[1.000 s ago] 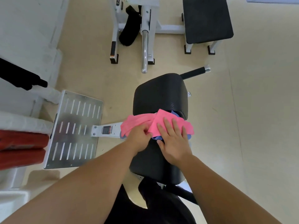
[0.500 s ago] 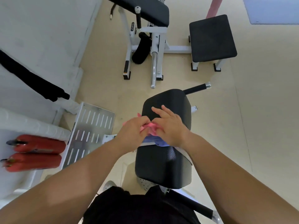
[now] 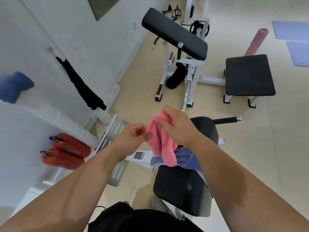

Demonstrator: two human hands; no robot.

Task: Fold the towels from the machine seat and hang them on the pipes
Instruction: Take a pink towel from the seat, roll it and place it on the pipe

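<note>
Pink towel (image 3: 160, 141) hangs between both hands above the black machine seat (image 3: 182, 190): the right hand (image 3: 177, 126) is closed around its upper fold, and the left hand (image 3: 133, 136) pinches its left edge with thumb and curled fingers. Its lower end touches a blue towel (image 3: 187, 158) lying on the seat, below the right hand.

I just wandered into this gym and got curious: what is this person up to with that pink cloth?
A person is sorting towels at a weight machine. Both hands hold a pink towel lifted above the black machine seat: the right hand grips its top and the left hand pinches its edge. A blue towel lies on the seat beneath. Another blue towel already hangs on a white pipe by the wall.
</note>
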